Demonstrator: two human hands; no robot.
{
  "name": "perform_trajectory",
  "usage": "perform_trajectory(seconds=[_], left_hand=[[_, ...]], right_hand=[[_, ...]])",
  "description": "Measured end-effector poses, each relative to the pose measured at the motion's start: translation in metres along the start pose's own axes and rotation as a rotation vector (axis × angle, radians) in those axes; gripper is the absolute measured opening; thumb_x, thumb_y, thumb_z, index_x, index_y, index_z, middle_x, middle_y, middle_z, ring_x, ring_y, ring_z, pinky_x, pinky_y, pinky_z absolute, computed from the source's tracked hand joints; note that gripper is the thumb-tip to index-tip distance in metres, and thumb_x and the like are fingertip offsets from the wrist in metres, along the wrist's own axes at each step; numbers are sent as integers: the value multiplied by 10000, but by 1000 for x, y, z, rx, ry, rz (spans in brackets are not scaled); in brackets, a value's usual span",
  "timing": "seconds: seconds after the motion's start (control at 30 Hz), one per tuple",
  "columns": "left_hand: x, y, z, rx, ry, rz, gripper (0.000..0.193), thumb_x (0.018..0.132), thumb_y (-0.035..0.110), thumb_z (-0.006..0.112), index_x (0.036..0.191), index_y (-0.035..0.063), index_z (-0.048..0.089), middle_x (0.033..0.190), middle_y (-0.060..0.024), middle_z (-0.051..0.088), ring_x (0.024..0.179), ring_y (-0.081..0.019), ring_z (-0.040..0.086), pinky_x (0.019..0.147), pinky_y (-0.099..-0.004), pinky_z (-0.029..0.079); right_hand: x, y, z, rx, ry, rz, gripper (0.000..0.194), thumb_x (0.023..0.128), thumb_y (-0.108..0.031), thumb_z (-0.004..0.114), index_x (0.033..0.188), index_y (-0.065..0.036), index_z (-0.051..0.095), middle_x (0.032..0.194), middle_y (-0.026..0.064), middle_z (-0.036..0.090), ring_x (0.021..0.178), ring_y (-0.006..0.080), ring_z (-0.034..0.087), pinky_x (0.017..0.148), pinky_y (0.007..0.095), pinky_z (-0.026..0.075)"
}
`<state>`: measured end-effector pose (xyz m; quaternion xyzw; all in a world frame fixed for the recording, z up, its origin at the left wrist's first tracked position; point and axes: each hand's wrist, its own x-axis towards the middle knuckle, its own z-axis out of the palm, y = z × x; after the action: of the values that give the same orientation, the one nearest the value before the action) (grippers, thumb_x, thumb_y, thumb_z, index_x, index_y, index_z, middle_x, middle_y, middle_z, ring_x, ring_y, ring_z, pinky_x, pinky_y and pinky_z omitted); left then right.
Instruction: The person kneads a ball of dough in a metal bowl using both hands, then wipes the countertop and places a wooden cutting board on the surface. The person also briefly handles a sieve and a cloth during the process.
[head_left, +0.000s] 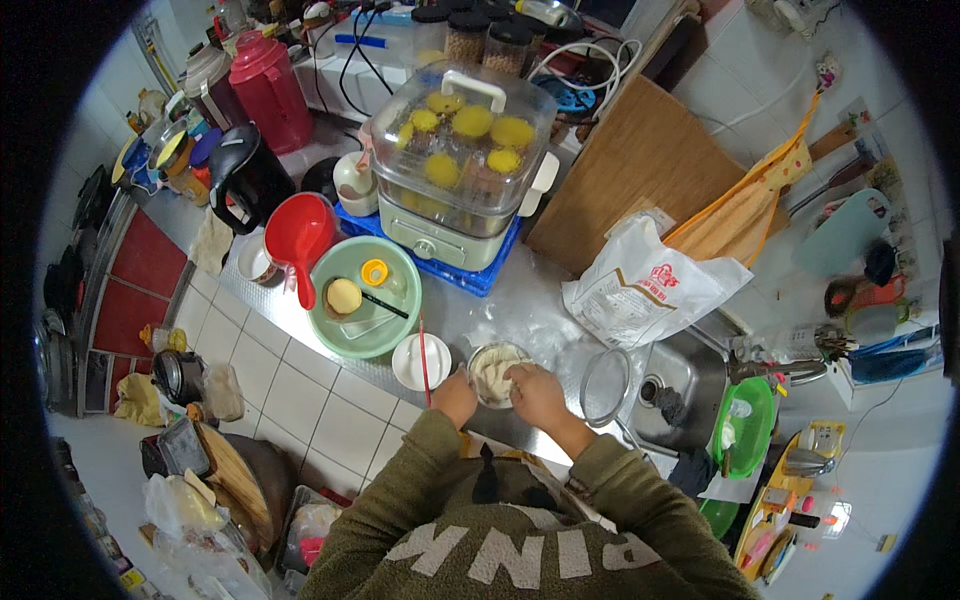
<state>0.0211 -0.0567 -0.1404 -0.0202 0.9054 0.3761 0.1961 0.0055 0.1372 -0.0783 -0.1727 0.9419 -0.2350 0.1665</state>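
Note:
A metal bowl of pale dough (493, 373) stands on the steel counter close to my body. My left hand (454, 398) grips the bowl's left rim. The fingers of my right hand (537, 391) reach over the right rim and press into the dough; their tips are partly hidden. Left of the bowl, a red stick, perhaps a chopstick (425, 360), lies across a white bowl (405, 363). A round wire-mesh sieve (606, 386) lies to the right, at the sink's edge. Behind it stands a white plastic flour bag (652, 289).
An electric steamer (444, 232) with yellow pieces under its clear lid stands behind on a blue tray. At left are a green basin (365, 346), a red ladle (300, 225) and a black kettle (251, 172). The sink (679, 375) and a green basket (752, 420) lie right.

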Motion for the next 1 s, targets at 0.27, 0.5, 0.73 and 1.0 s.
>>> perform_trajectory(seconds=[0.27,0.5,0.73,1.0], left_hand=[[4,-8,9,56,71,59,458,944,206,485,1288,-96,496,990,-287,656,904,-424,645,806,-495,508],[0,-3,7,34,166,103,266,955,218,500,974,-43,552,805,-259,622,766,-447,610,679,-534,474],[-19,32,-22,128,141,-8,424,912,180,525,1274,-40,522,886,-227,681,802,-403,663,724,-493,519],[2,36,-17,-1042,-65,111,402,981,226,484,1338,40,480,1160,-164,616,1068,-273,617,877,-411,511]], right_hand=[[38,-22,47,-599,-53,-15,431,858,-157,577,1281,-158,494,1020,187,561,880,357,631,678,422,532],[37,1,20,175,126,-65,346,778,-40,605,1123,-53,590,1097,206,597,931,347,646,772,397,534],[-5,9,11,1051,191,131,430,733,117,595,1121,-61,540,1016,33,584,949,151,581,833,290,471],[-26,-15,-24,1845,268,242,396,802,38,568,1187,-47,534,1150,95,578,1026,190,581,912,326,471]])
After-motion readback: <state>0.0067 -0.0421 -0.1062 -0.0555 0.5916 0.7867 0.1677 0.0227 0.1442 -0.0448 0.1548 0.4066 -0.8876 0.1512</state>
